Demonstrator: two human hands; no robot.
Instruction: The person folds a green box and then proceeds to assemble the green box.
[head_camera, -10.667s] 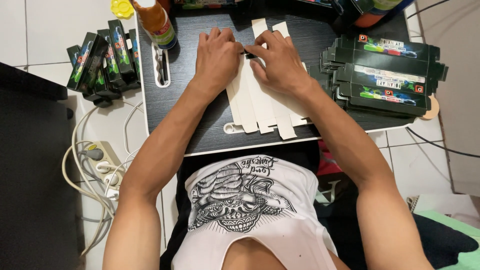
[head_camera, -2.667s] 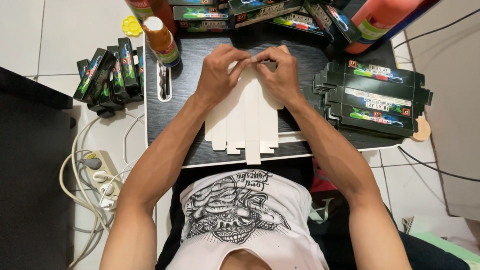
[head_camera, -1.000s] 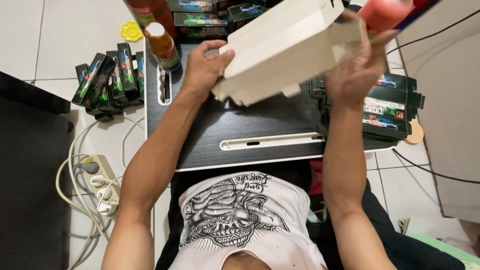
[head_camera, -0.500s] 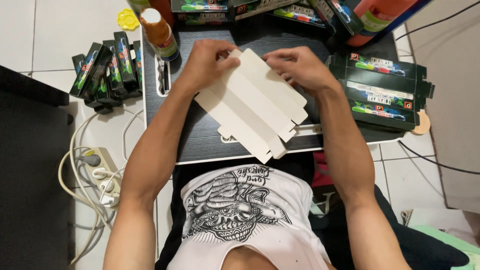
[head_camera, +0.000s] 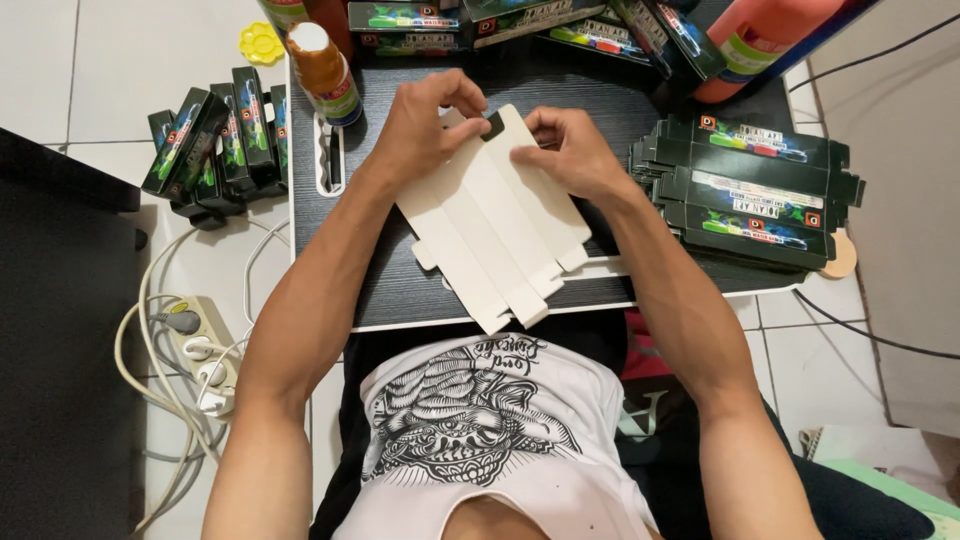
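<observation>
The left hand (head_camera: 425, 125) was closed in a pinch on the far end of a flat, unfolded carton blank (head_camera: 495, 220), its pale inner face turned upward, thumb and fingers gripping the top flap; the right hand (head_camera: 565, 150) was likewise closed on the same end, fingertips pressing down beside a small dark tab at the edge. The blank lay diagonally across the black table (head_camera: 380, 290), its near end reaching almost to the table's front edge, apparently so laid that its creases ran away from the person and the top flap sat within easy reach of both hands. Both forearms extended forward from the body and converged over the blank, wrists bent slightly downward, knuckles uppermost. To the right, a stack of flat printed cartons (head_camera: 750, 195) rested on the table, fanned and well apart from the hands, evidently kept as supply. A brown bottle (head_camera: 325, 70) stood at the far left corner, near the left hand but not touching it. Assembled dark boxes (head_camera: 215, 140) were piled on the floor to the left, beside a white power strip (head_camera: 200, 350) with trailing cables
</observation>
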